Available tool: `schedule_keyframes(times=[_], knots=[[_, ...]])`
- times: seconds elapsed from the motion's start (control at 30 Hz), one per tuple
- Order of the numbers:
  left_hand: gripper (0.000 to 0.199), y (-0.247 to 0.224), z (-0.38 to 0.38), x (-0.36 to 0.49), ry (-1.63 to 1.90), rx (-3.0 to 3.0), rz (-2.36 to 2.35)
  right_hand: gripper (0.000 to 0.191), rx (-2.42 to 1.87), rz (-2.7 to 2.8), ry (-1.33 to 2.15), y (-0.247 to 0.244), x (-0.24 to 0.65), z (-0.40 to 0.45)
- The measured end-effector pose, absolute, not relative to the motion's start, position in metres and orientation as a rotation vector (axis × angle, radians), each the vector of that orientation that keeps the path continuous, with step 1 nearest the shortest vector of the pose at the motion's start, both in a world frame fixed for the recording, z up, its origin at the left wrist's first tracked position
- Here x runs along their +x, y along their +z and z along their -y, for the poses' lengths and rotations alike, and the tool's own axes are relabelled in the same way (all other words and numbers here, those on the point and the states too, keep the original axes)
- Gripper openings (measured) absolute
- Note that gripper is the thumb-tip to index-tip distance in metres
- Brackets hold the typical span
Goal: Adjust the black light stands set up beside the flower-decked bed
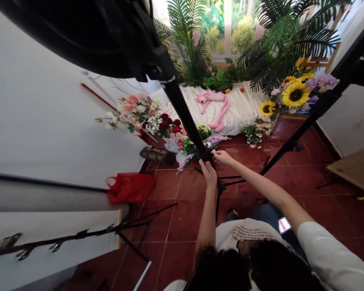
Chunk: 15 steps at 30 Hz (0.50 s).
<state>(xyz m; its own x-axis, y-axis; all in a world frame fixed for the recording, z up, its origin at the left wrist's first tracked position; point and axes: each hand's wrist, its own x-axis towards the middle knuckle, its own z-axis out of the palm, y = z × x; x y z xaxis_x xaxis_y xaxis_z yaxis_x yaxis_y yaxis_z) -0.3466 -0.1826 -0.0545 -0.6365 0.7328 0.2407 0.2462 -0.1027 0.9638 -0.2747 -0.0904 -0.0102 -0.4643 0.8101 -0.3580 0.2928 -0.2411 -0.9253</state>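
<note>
A black light stand (186, 115) leans across the view, with a large dark lamp head or softbox (87, 32) at its top. My left hand (209, 173) is wrapped round the pole just below its collar (205, 154). Beside it, my right hand (223, 157) pinches at the collar's right side, seemingly on the tightening knob, which the fingers mostly cover. The stand's spread legs (230, 180) show beyond my hands, above the red tiles.
Flower bunches (139, 109) and a white-draped platform (182, 97) with a pink plush toy (215, 98) lie ahead. A second stand (294, 141) is at right, sunflowers (295, 95) near it. At left are a red bag (132, 188) and another black stand (87, 233).
</note>
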Motion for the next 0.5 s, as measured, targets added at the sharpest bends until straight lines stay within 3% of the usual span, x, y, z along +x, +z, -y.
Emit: schedule_keyframes(times=[0.3, 0.5], knots=[[0.079, -0.070, 0.164, -0.340, 1.931, 0.892, -2.050, 0.025, -1.201, 1.462, 1.901, -0.016, -0.275, 0.086], [0.080, -0.076, 0.158, -0.337, 1.958, 0.878, -2.203, 0.009, -0.972, 1.002, 2.220, -0.038, -0.273, 0.097]])
